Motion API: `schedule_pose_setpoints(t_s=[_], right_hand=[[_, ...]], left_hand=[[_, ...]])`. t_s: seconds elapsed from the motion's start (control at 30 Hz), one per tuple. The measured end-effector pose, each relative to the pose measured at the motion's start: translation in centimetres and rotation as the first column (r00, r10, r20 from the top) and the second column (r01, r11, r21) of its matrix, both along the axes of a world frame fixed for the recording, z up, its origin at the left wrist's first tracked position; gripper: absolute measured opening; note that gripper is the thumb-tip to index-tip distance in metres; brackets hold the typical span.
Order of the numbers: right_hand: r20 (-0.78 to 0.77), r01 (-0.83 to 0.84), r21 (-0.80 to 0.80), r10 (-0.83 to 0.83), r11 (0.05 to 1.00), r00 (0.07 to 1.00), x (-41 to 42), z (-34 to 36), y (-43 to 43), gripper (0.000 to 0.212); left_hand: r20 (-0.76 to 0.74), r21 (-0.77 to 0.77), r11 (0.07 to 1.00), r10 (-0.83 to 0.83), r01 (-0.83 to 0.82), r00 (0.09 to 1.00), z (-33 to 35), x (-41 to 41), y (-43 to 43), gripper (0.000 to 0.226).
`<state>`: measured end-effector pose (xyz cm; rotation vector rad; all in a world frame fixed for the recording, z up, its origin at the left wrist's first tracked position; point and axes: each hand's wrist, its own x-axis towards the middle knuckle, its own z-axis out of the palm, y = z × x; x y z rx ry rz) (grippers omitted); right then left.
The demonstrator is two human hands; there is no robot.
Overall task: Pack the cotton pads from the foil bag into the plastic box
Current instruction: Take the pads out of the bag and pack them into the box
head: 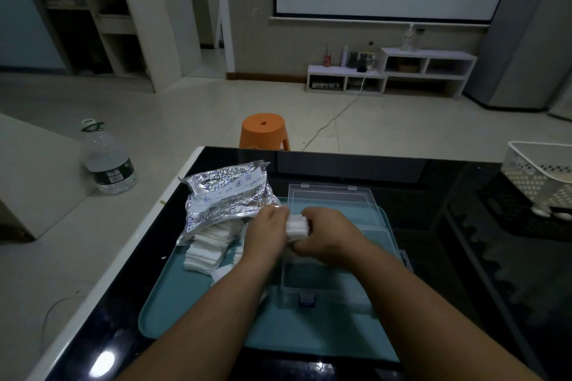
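A crumpled silver foil bag point(226, 195) lies at the far left of a teal tray point(192, 306), its mouth toward me. White square cotton pads point(210, 249) spill from it in a loose pile on the tray. A clear plastic box point(325, 275) sits on the tray to the right with its lid point(332, 201) swung back and lying flat behind it. Both hands meet over the box's far left corner and hold a small stack of cotton pads point(297, 225) between them: my left hand point(266, 232) grips its left side, my right hand point(328, 235) its right side.
The tray rests on a glossy black table point(433, 182). A white perforated basket point(541, 176) stands on a dark crate at the table's right edge. An orange stool point(263, 130) is behind the table, and a large water bottle point(108, 161) stands on the floor at left.
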<state>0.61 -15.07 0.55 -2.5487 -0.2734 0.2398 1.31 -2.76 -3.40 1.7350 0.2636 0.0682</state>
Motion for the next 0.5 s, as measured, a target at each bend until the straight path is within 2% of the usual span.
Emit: schedule_pose_setpoints(t_s=[0.1, 0.23, 0.3, 0.37, 0.43, 0.5], right_hand=[[-0.018, 0.014, 0.073, -0.013, 0.997, 1.000, 0.2, 0.3, -0.7, 0.027], [-0.092, 0.085, 0.338, -0.057, 0.937, 0.994, -0.1, 0.9, -1.3, 0.028], [-0.160, 0.141, 0.492, -0.069, 0.859, 0.985, -0.2, 1.2, -1.3, 0.026], [-0.236, 0.235, 0.626, -0.106, 0.744, 0.966, -0.2, 1.5, -1.4, 0.025], [-0.314, 0.337, 0.688, -0.156, 0.643, 0.937, -0.1, 1.7, -1.9, 0.034], [-0.356, 0.390, 0.691, -0.183, 0.609, 0.916, 0.0, 1.8, -2.4, 0.040]], left_hand=[[0.021, -0.014, 1.000, 0.010, -0.010, 1.000, 0.4, 0.0, 0.2, 0.042], [0.019, -0.124, 0.991, 0.061, -0.058, 0.998, 1.3, -0.3, 0.0, 0.020], [-0.029, -0.215, 0.975, 0.055, -0.059, 0.998, 1.4, -0.4, -0.1, 0.016], [-0.045, -0.226, 0.974, 0.009, -0.019, 0.999, 1.5, -0.4, -0.4, 0.010], [-0.021, -0.203, 0.979, -0.015, 0.011, 1.000, 1.7, -0.5, -0.7, 0.013], [0.018, -0.269, 0.963, -0.021, 0.025, 1.000, 2.0, -0.6, -0.8, 0.015]])
